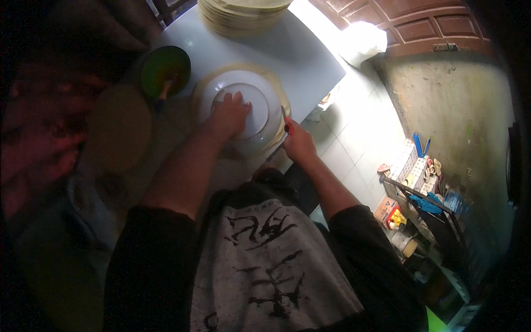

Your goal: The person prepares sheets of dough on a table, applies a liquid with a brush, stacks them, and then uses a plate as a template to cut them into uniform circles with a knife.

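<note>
An upside-down white plate (pixel 259 89) lies on a larger round, pale yellow thin sheet (pixel 283 93) on the white table (pixel 313 58). My left hand (pixel 232 114) rests with spread fingers on the middle of the plate. In my right hand (pixel 300 143) is a cutter with a red and black handle (pixel 288 125); its narrow blade points away from me at the right rim of the sheet. My right fingers are closed round the handle. Whether the blade touches the sheet I cannot tell.
A tall stack of round pale sheets (pixel 244 16) stands at the table's far edge. A green bowl (pixel 159 68) with a brush-like handle in it is at the left. Beyond the right edge are a tiled floor (pixel 352 141), a white bag (pixel 363 41) and steps with footwear.
</note>
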Available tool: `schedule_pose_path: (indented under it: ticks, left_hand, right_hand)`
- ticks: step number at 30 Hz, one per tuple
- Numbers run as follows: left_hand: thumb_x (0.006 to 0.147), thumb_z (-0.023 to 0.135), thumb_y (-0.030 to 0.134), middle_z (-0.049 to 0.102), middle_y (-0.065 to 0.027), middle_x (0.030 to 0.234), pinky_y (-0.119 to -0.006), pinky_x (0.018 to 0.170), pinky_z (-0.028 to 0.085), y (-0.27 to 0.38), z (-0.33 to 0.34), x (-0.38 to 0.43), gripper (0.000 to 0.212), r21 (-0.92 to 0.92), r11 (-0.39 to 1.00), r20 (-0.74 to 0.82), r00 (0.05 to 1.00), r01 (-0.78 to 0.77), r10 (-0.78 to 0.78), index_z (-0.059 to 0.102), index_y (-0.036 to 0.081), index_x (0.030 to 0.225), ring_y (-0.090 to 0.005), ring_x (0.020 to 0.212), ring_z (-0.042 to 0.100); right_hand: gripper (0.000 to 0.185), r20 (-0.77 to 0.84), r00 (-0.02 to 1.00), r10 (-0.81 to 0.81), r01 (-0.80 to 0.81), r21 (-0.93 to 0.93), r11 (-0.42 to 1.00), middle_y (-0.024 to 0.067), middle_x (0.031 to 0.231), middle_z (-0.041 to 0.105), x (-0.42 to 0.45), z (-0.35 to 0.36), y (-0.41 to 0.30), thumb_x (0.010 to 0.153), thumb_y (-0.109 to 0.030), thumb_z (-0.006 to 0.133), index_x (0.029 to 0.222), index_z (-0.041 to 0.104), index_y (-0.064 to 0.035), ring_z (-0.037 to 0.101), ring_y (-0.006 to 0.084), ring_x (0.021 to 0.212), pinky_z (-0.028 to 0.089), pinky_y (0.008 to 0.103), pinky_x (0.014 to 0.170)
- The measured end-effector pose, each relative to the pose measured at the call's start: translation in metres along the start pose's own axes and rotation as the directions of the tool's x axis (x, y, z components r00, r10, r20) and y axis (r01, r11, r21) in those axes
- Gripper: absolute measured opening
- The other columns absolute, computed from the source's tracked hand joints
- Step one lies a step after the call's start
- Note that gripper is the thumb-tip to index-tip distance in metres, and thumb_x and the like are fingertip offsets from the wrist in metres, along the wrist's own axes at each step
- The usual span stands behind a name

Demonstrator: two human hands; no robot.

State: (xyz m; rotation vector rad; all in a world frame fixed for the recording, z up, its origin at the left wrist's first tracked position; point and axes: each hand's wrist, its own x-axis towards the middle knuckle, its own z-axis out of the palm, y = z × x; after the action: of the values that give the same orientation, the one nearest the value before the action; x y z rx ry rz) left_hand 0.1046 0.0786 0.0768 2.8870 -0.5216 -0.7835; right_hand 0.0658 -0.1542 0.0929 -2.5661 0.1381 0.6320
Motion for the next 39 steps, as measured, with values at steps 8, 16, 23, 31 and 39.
schedule_pose_path:
  ticks: [8,16,23,31,39]
  left_hand:
    - [0.088,0.059,0.024,0.033,-0.0163,0.154,-0.05,0.103,0.044,0.002,-0.002,-0.004,0.059,-0.048,0.999,0.03,0.999,0.013,-0.011,0.048,0.021,0.146,-0.0371,0.135,0.039]
    - [0.083,0.062,0.031,0.037,-0.0231,0.148,-0.058,0.106,0.041,-0.006,0.025,0.011,0.066,-0.05,0.998,-0.051,0.998,-0.042,0.039,0.046,0.019,0.146,-0.0479,0.129,0.042]
    - [0.089,0.054,0.026,0.03,-0.0151,0.156,-0.051,0.107,0.04,0.0,0.004,0.003,0.063,-0.033,0.999,0.067,0.998,-0.005,0.008,0.042,0.021,0.15,-0.0342,0.139,0.034]
    - [0.089,0.055,0.029,0.029,-0.0146,0.156,-0.051,0.108,0.04,-0.003,0.003,-0.002,0.063,-0.043,0.999,0.065,0.998,0.007,-0.004,0.042,0.02,0.15,-0.0343,0.139,0.034]
    - [0.089,0.056,0.027,0.027,-0.0158,0.158,-0.051,0.11,0.039,-0.003,0.004,0.012,0.064,-0.03,0.999,0.14,0.99,0.015,-0.011,0.042,0.02,0.15,-0.0358,0.139,0.036]
  right_hand:
    - [0.048,-0.026,0.999,0.034,-0.03,0.165,0.986,0.0245,0.115,0.066,-0.047,0.007,-0.019,0.083,-0.007,0.052,0.13,0.057,-0.0047,0.061,0.0411,0.112,0.048,0.0456,0.096]
    - [0.041,0.04,0.993,0.107,-0.114,0.244,0.963,0.0224,0.11,0.067,-0.079,0.025,-0.035,0.081,-0.013,0.058,0.121,0.059,-0.0048,0.063,0.041,0.108,0.05,0.047,0.093]
    - [0.035,0.108,0.952,0.287,-0.303,0.466,0.831,0.0142,0.084,0.066,-0.077,0.095,-0.004,0.083,-0.006,0.056,0.117,0.061,-0.0013,0.064,0.0237,0.062,0.049,0.0352,0.05]
    - [0.042,0.356,0.927,0.118,-0.303,0.525,0.796,0.0133,0.088,0.066,-0.089,0.107,-0.025,0.083,-0.014,0.07,0.122,0.059,-0.0004,0.068,0.0239,0.072,0.056,0.0356,0.062]
    - [0.02,0.58,0.784,0.218,-0.606,0.643,0.468,0.0115,0.086,0.064,-0.098,0.047,-0.044,0.094,-0.013,0.054,0.11,0.06,-0.0024,0.064,0.0269,0.072,0.054,0.0375,0.065]
